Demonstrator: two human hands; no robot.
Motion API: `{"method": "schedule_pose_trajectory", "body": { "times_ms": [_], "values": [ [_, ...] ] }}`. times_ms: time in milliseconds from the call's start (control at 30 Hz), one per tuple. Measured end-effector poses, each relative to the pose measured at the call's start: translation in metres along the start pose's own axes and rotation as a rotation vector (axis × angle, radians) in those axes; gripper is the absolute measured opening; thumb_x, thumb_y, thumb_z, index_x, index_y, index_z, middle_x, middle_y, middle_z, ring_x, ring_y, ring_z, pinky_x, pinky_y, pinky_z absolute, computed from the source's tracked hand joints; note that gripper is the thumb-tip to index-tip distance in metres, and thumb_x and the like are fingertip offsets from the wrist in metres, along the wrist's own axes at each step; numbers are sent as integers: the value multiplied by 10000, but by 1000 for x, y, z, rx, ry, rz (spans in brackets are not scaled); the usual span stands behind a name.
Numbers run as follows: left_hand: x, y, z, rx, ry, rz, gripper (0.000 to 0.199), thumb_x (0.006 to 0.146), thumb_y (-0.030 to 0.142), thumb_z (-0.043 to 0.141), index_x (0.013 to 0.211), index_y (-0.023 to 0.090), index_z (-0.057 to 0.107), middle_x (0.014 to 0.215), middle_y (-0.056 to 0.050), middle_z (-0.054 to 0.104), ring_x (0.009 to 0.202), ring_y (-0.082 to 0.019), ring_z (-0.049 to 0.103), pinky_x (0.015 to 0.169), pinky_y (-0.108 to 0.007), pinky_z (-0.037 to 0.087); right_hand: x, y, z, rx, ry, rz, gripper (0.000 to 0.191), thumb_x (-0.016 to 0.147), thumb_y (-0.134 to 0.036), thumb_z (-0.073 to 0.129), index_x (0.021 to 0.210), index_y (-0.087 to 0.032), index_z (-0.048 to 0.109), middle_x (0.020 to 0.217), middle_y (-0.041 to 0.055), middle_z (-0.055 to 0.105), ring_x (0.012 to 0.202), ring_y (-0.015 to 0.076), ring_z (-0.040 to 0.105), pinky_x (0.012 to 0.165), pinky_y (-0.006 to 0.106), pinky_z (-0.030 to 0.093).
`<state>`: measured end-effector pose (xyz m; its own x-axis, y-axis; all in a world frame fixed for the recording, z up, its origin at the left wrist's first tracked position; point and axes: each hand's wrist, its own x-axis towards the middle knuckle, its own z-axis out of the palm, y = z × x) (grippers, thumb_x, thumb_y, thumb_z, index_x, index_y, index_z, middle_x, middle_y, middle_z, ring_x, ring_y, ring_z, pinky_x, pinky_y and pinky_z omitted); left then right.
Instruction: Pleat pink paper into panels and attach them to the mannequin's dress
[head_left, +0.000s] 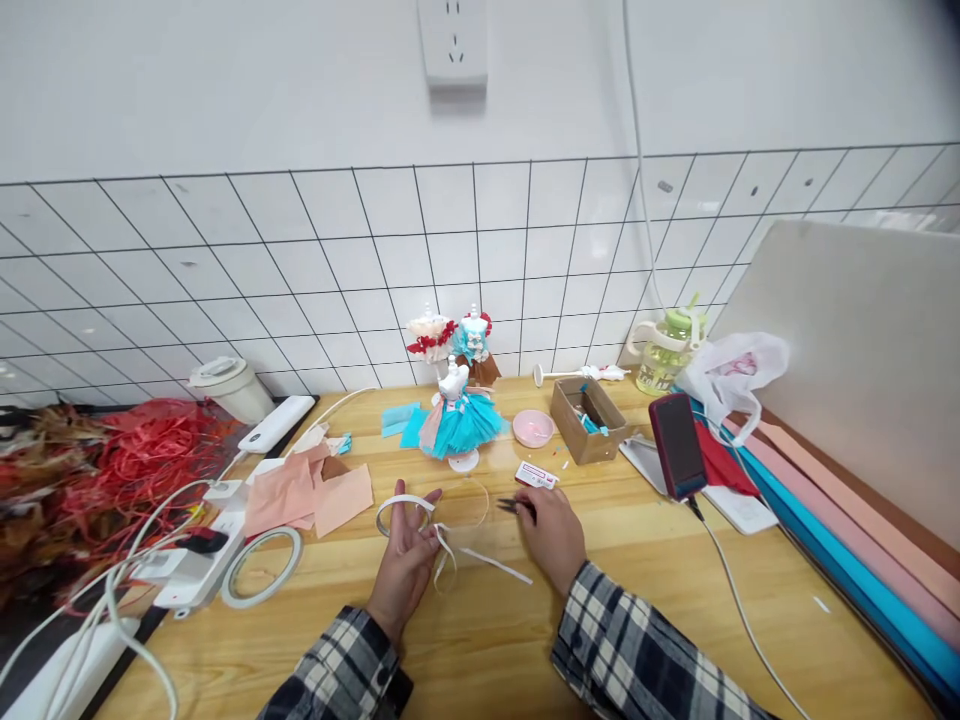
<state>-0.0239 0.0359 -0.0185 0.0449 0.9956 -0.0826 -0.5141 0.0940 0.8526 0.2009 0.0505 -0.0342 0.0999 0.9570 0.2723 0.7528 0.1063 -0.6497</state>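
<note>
My left hand [407, 572] has a roll of narrow white tape [405, 500] hooped around its raised fingers. At its thumb and fingertips is a thin white ribbon [444, 555], its loose loops hanging down. A straight white strip [495, 566] lies to the right of the ribbon. My right hand [553, 535] rests on the table, closed on a small dark two-pointed tool [508, 505], which looks like scissors; its tips point left. Just beyond that hand lies a small white and red box [536, 474]. Behind both hands stands a small dress form in a turquoise tulle skirt [459, 425].
Further back are two more dressed forms [472, 335], a pink dish [533, 428] and a cardboard box [589, 420]. Peach fabric pieces [307, 490], another tape roll [262, 568] and a power strip [202, 560] lie left. A corded phone-like device [677, 445] stands right.
</note>
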Motion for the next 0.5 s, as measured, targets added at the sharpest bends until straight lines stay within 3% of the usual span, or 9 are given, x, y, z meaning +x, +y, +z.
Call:
{"method": "schedule_pose_trajectory", "body": {
  "times_ms": [100,200,267,333,400,500],
  "values": [
    [-6,6,7,-37,1,-54,1022,681,122,747,1435,502,172,1394,-56,459,717,-51,554,673,-205,478,-7,-21,-5,10,90,-182,327,827,-160,523,1136,-212,617,1244,103,598,1155,269,504,991,444,354],
    [-14,7,16,3,-28,-53,1040,688,132,756,1440,506,143,1428,-66,427,713,-56,552,696,-233,494,-11,-49,-6,214,-93,-402,367,835,-242,579,1200,-217,568,1149,70,647,1069,219,551,958,380,393],
    [-18,8,20,45,-46,-38,1072,689,149,766,1446,507,98,1431,-71,417,725,-67,556,713,-255,499,-12,-65,-2,310,-159,-415,355,800,-287,643,1144,-209,599,1077,60,673,1022,215,572,920,359,413],
    [-20,10,21,88,-59,-29,1093,695,175,769,1446,514,51,1437,-69,400,749,-82,568,726,-274,500,-10,-74,2,331,-218,-376,191,793,-302,663,967,-224,664,927,31,702,919,206,602,852,347,424],
    [-20,14,17,129,-79,-17,1105,710,192,760,1440,526,0,1440,-70,383,742,-81,567,714,-275,494,-8,-77,6,318,-289,-321,78,795,-303,673,811,-227,680,798,7,703,821,192,616,783,330,418],
    [-19,19,7,169,-145,-17,1132,719,196,744,1431,532,-70,1435,-90,373,684,-63,534,616,-234,457,-8,-74,6,296,-388,-292,67,795,-269,684,760,-213,675,768,3,705,785,180,621,737,308,405]
  ]
}}
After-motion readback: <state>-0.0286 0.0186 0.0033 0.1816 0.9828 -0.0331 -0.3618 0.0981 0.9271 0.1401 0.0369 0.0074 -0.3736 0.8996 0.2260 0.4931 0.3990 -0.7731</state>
